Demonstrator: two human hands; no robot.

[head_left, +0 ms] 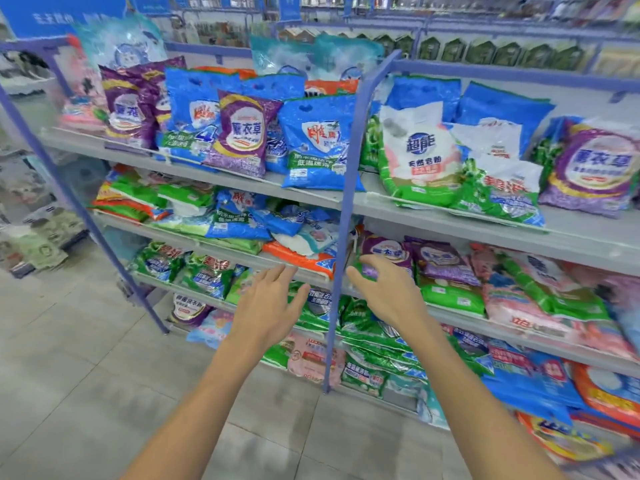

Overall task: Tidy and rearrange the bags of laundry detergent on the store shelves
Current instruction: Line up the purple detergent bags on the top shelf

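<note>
Purple detergent bag (389,251) sits just beyond the right hand (388,294), left hand (266,304) alongside.

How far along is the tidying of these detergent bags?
Done: little looks settled. The top-shelf bags stand upright, though a purple bag sits in front of the blue bags. In hand: nothing. The left hand and right hand are open and empty, reaching toward the lower shelves. Left: the heap of bags lying crossed on the second shelf, and the slumped lowest bags.
</note>
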